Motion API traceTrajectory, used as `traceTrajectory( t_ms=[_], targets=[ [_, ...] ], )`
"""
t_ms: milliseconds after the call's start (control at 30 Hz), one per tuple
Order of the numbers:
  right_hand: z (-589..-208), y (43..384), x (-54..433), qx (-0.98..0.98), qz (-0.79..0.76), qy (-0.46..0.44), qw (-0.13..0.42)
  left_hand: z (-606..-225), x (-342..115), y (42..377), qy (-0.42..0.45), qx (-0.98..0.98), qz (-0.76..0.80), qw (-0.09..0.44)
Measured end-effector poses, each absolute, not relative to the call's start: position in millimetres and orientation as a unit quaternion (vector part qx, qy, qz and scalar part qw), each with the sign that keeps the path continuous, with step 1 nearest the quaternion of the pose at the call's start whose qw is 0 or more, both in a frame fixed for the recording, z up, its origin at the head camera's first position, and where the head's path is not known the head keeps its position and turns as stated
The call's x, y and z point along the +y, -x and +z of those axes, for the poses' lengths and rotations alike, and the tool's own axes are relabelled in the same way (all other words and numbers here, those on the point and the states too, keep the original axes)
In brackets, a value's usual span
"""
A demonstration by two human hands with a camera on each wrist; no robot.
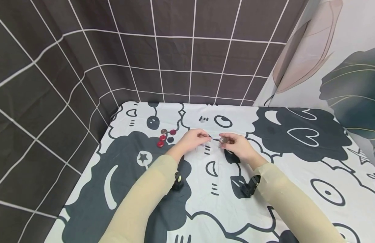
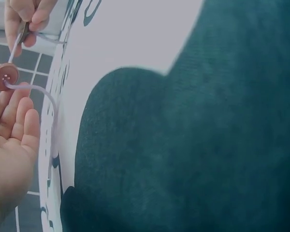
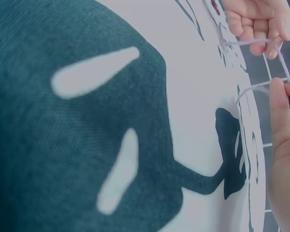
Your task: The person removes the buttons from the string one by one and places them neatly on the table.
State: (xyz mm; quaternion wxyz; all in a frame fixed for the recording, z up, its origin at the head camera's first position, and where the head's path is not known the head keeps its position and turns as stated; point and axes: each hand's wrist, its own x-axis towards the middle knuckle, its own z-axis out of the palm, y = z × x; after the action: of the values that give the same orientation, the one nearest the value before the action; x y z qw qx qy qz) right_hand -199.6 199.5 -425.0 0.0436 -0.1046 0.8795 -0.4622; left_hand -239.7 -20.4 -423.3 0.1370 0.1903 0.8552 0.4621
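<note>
Over the patterned cloth, my left hand (image 1: 191, 139) and right hand (image 1: 240, 146) face each other. A reddish-brown button (image 2: 6, 77) is pinched at the fingertips of the left hand, its small holes facing the left wrist camera. Through it passes a thin pale cord (image 2: 46, 94), one end drooping in a loop beside the fingers. From there the cord stretches up to a second, darker brown button (image 2: 24, 33), gripped between the right thumb and fingers. The right wrist view shows this darker button only in part, behind the fingers.
To the left of the hands lie several loose buttons: red ones (image 1: 160, 144), a dark red one (image 1: 173, 132), a brownish one (image 1: 164, 131) and a dark one (image 1: 170, 139). Black-and-white cloth (image 1: 211, 202) covers the surface. A dark gridded curtain (image 1: 175, 54) hangs behind.
</note>
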Motion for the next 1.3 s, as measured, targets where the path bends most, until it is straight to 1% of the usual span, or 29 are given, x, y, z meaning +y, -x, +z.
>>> traceTrajectory(
  t_ms=[300,600,833,1300],
  targets=[
    [-424,198,202,0.875,-0.476,0.081,0.040,-422,-25,240,-0.194,0.858,0.456,0.131],
    [-421,197,206,0.883,-0.463,0.069,0.045,-420,-34,239,-0.171,0.863,0.453,0.141],
    [-419,196,208,0.888,-0.454,0.066,0.042,-423,-40,243,-0.180,0.862,0.452,0.141],
    [-424,198,212,0.879,-0.471,0.052,0.055,-422,-49,244,-0.174,0.856,0.467,0.141]
  ],
)
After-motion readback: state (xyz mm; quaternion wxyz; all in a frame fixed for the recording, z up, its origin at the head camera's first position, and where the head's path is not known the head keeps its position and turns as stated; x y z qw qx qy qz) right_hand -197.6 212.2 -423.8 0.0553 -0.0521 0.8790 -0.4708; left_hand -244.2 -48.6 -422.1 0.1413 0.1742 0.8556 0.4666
